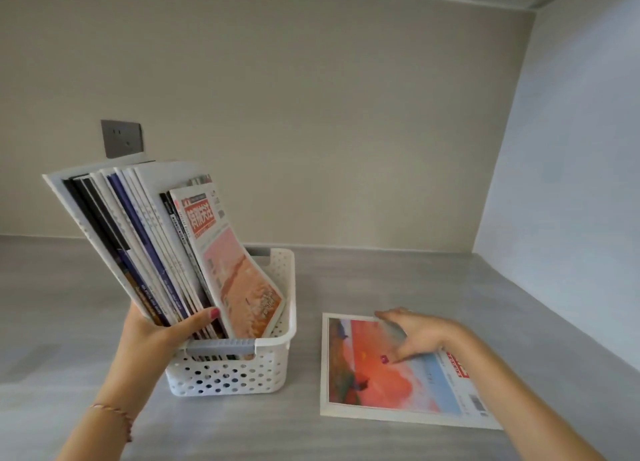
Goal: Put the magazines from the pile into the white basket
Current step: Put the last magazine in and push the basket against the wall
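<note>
**Leaning magazines may tip the basket**

The grey table (381, 280) is carrying everything. On its near left, the white basket (277, 356) is holding the standing magazines (145, 252), which are leaning to the left. The left hand (156, 336) is grasping them low down; if it is letting go, they may fall and tip the basket. On the right, the last magazine (381, 384) is lying flat under the right hand (412, 336), whose fingers are relaxed and only touching it; it may slide away.

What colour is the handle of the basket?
Grey, on the white basket's handle; the head view shows it.
</note>
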